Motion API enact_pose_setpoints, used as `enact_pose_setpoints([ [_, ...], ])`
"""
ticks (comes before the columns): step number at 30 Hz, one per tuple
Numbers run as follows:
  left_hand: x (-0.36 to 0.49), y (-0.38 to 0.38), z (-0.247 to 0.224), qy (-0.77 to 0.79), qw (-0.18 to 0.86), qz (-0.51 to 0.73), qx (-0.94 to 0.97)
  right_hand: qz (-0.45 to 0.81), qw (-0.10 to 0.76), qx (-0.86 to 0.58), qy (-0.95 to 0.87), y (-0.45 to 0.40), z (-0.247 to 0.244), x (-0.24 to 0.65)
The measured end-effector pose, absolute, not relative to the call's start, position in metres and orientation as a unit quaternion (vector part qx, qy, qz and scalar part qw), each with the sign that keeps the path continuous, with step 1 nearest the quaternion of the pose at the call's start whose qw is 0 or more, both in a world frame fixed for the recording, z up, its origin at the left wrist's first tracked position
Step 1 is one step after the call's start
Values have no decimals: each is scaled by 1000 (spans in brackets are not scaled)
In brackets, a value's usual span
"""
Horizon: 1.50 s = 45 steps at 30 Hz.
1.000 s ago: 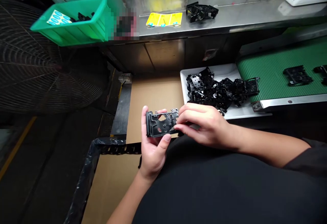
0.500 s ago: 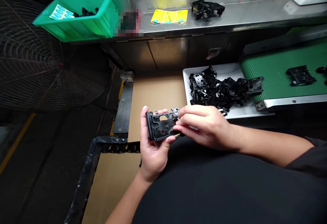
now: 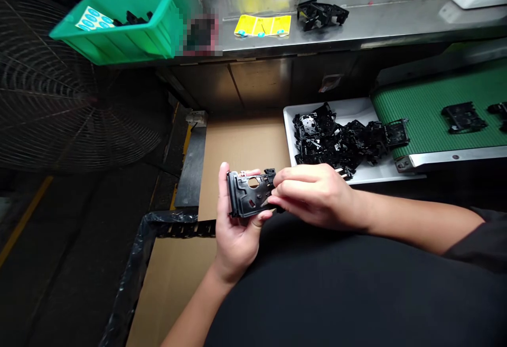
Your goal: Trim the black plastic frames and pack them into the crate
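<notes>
My left hand point(image 3: 236, 241) is closed round a black plastic frame point(image 3: 246, 199), thumb along its lower edge and fingers behind it. The frame has a large round hole, small slots and a thick ridged left end. At its right end my right hand point(image 3: 312, 194) is pinched, fingertips against the face. A thin pointed tip shows under those fingers, but I cannot make out what it belongs to. The fingers cover the frame's right part. Beyond my right hand, a white tray point(image 3: 290, 125) holds a heap of similar black plastic parts point(image 3: 344, 138).
A green conveyor belt point(image 3: 428, 99) at right carries black parts point(image 3: 463, 117) and ends at the tray. Cardboard point(image 3: 241, 141) lies ahead. The metal shelf point(image 3: 380, 19) bears a green bin point(image 3: 119, 40), yellow stickers point(image 3: 262, 26) and a black part point(image 3: 322, 14). A large fan point(image 3: 79, 88) stands left.
The parts on the belt have moved slightly left, and the one at the tray's edge has tipped. The held frame has tilted a little; my right fingers have shifted slightly left on it.
</notes>
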<state>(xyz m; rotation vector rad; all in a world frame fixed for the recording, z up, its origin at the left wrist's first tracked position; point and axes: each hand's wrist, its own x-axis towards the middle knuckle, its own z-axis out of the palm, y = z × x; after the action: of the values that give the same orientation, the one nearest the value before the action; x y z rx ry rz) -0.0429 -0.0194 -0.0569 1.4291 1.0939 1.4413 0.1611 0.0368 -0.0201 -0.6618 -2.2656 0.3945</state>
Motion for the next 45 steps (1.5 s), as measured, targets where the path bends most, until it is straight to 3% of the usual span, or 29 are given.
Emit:
enact_pose_setpoints([
  [5, -45, -18, -54, 440, 406, 551, 581, 193, 366, -262, -872, 37, -22, 161],
  [11, -47, -19, -43, 416, 467, 550, 553, 243, 468, -291, -798, 48, -14, 170],
  [13, -47, -19, -42, 404, 509, 544, 531, 306, 442, -289, -792, 55, -12, 178],
  [16, -46, -16, -45, 403, 540, 554, 489, 427, 335, -241, -804, 62, -14, 186],
  [18, -45, -12, -49, 410, 534, 581, 457, 463, 328, -235, -789, 62, -20, 187],
  [25, -49, -8, -51, 427, 508, 535, 523, 406, 472, -257, -739, 47, -41, 171],
  [32, -58, -15, -46, 426, 486, 536, 543, 403, 464, -132, -778, 51, -27, 175],
  [40, -66, -14, -37, 400, 498, 498, 587, 370, 444, -130, -806, 50, -28, 176],
  [45, -60, -17, -31, 388, 514, 502, 577, 430, 460, -161, -760, 60, -26, 181],
])
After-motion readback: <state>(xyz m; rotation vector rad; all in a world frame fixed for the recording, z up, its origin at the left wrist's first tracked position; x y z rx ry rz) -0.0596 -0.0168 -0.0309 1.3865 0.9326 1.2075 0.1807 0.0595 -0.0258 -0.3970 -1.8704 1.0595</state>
